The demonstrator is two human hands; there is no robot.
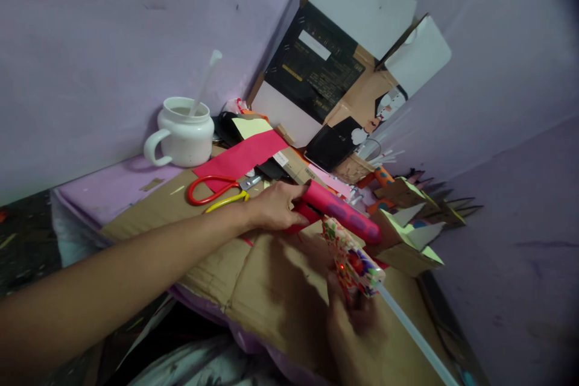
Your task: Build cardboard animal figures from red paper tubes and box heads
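My left hand (278, 208) is closed on a pink paper roll (341, 211) with purple spots, its thumb and fingers pinching the near end. Red paper shows beneath that roll, partly hidden by the fingers. In my right hand (355, 325) is a flower-patterned glue gun (353, 259) with a small red light lit on its side. A long whitish glue stick (416, 332) sticks out of its back end. The gun's front end lies close to the roll; whether they touch I cannot tell. Scissors (215, 190) with red and yellow handles lie beside my left wrist.
Flat cardboard (217, 265) covers the tabletop. A white mug (187, 136) with a translucent stick stands at the back left, near a pink paper strip (246, 154). An opened box (316, 60) leans on the wall. Cardboard pieces with pointed paper (407, 244) stand at right.
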